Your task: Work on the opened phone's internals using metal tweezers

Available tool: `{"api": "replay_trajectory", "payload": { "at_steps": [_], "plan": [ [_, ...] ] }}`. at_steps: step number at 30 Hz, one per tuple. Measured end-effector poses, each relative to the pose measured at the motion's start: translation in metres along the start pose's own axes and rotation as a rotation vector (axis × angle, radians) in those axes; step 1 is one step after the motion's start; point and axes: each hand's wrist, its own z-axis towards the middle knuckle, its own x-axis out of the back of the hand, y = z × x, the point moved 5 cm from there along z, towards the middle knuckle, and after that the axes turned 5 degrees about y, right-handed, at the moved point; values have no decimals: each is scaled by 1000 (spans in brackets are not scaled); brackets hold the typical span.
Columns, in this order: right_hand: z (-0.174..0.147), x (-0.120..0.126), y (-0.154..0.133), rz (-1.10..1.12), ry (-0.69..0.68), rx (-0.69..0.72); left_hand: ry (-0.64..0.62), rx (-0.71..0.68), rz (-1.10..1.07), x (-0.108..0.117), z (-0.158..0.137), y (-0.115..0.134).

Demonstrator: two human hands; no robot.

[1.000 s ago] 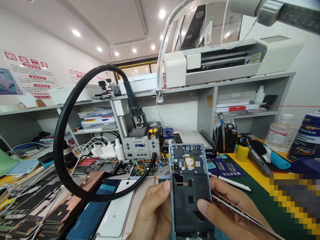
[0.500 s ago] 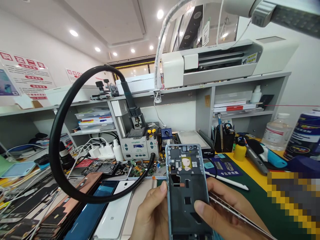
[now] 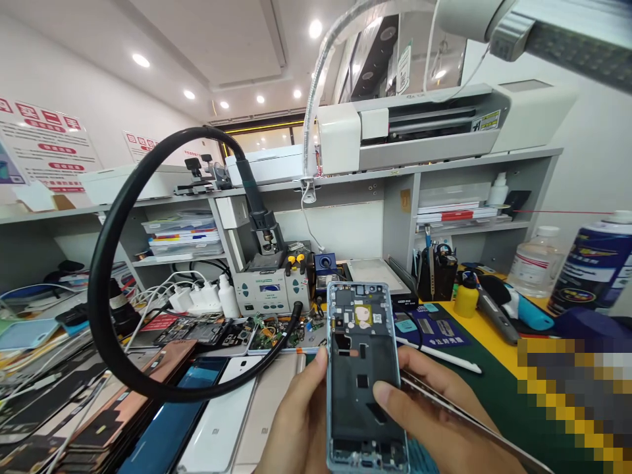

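Phone frame [image 3: 364,375]: gripped upright between left hand [image 3: 296,421] and right hand [image 3: 424,421], camera end away; black hose [image 3: 106,263] looped leftward

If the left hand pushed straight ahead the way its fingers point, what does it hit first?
Probably the circuit boards on the bench just beyond the left hand, then the rework station; depth is unclear.

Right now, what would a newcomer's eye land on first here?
The opened phone frame, held upright at bottom centre between the left hand and right hand, its bare insides facing the camera. Next, the thick black hose looping wide from the grey rework station behind. Stacked phone back covers crowd the bench's left side.
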Motion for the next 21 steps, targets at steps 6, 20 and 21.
{"api": "replay_trajectory", "payload": {
  "at_steps": [6, 20, 21],
  "plan": [
    [19, 3, 11, -172, -184, 28, 30, 51, -4, 4, 3, -3],
    [32, 22, -9, -325, -61, 214, 118, 135, 187, 13, 4, -3],
    [35, 24, -10, -274, -53, 172, 123, 141, 178, 13, 4, -3]
  ]
}}
